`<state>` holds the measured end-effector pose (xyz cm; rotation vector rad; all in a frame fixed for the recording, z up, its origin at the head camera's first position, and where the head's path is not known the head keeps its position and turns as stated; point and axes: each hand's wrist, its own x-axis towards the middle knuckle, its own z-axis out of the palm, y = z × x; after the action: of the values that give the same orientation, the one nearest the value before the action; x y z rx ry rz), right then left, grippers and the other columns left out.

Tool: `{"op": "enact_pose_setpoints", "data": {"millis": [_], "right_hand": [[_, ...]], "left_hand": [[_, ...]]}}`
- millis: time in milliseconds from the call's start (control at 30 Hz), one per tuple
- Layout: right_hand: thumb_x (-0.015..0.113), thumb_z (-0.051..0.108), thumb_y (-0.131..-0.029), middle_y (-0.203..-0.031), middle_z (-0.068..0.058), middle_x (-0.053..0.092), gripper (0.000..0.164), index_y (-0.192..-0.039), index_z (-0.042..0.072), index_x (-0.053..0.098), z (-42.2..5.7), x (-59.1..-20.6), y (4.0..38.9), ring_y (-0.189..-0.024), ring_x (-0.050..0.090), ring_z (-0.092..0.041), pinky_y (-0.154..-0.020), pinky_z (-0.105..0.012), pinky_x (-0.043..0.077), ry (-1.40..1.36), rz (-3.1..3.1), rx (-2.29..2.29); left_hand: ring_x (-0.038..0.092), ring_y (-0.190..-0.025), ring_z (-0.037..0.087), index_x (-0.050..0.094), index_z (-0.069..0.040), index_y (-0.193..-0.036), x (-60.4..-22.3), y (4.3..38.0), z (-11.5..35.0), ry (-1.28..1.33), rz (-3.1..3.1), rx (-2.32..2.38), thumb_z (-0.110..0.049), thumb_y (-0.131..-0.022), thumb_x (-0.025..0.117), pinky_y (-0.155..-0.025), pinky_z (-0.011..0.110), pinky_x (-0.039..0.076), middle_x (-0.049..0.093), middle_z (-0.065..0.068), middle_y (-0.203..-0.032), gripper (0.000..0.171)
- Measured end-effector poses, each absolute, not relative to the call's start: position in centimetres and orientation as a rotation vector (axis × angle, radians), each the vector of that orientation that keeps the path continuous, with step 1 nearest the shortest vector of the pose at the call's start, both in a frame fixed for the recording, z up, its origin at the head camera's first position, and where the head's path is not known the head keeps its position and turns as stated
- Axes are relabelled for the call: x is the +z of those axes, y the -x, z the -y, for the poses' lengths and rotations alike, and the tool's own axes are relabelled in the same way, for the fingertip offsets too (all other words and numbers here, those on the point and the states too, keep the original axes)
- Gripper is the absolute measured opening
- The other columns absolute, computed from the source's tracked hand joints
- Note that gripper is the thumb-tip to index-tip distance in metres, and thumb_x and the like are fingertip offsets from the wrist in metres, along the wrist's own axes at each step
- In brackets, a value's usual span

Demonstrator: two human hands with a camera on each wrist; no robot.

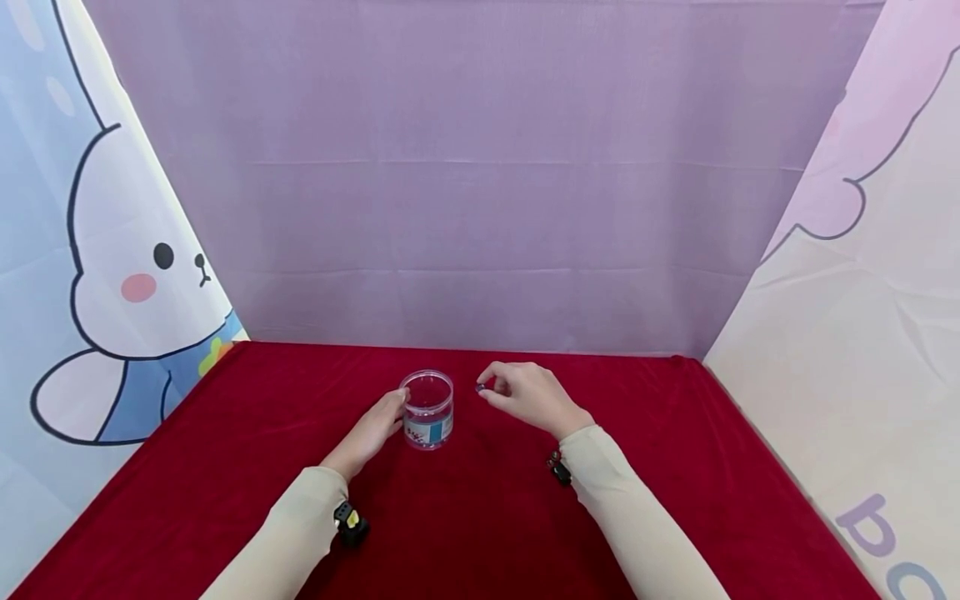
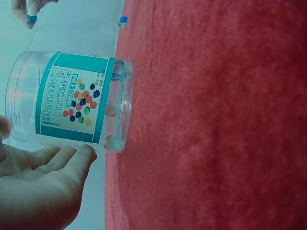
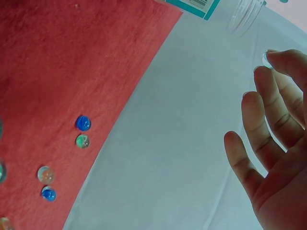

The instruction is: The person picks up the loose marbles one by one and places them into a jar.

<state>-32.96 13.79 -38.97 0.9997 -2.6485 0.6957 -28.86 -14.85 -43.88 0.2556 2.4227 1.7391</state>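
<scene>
A clear, lidless plastic jar (image 1: 428, 417) with a teal-and-white label stands upright on the red cloth. My left hand (image 1: 375, 431) holds it from the left side, the thumb near the rim and fingers along the wall. Inside, at the bottom, lie several glass marbles (image 2: 111, 143). To the right of the jar, my right hand (image 1: 531, 398) pinches a glass marble (image 2: 31, 19) between thumb and index finger, at about rim height. The other fingers of that hand are spread apart in the right wrist view. The marble (image 3: 266, 60) is partly covered by the fingertips there.
Several loose marbles lie on the red cloth in the right wrist view, among them a blue marble (image 3: 83, 123) beside a green marble (image 3: 82, 141). A red cloth (image 1: 465, 533) covers the table. A purple curtain (image 1: 480, 183) hangs behind, with printed curtains at both sides.
</scene>
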Motion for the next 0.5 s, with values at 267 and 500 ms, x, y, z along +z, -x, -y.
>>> {"op": "enact_pose_setpoints", "data": {"millis": [267, 500], "right_hand": [[0.074, 0.032, -0.092, -0.079, 0.017, 0.061, 0.024, -0.114, 0.025, 0.071, -12.8, -39.1, 33.1, -0.066, 0.056, -0.003, -0.06, -0.022, 0.052, -0.994, 2.674, 0.712], [0.075, 0.034, -0.092, -0.081, 0.017, 0.062, 0.025, -0.115, 0.025, 0.07, -12.0, -39.3, 33.2, -0.069, 0.057, -0.003, -0.063, -0.02, 0.053, -0.99, 2.679, 0.748]], "left_hand": [[0.02, -0.147, 0.044, 0.016, 0.007, -0.156, -44.0, 28.9, 14.9, -0.258, -2.42, 1.743, -0.039, -0.112, 0.025, -0.117, 0.053, 0.023, 0.018, 0.026, -0.162, 0.065], [0.02, -0.147, 0.044, 0.016, 0.005, -0.157, -43.9, 28.9, 14.8, -0.256, -2.422, 1.733, -0.04, -0.111, 0.025, -0.117, 0.052, 0.024, 0.018, 0.025, -0.162, 0.065]]}}
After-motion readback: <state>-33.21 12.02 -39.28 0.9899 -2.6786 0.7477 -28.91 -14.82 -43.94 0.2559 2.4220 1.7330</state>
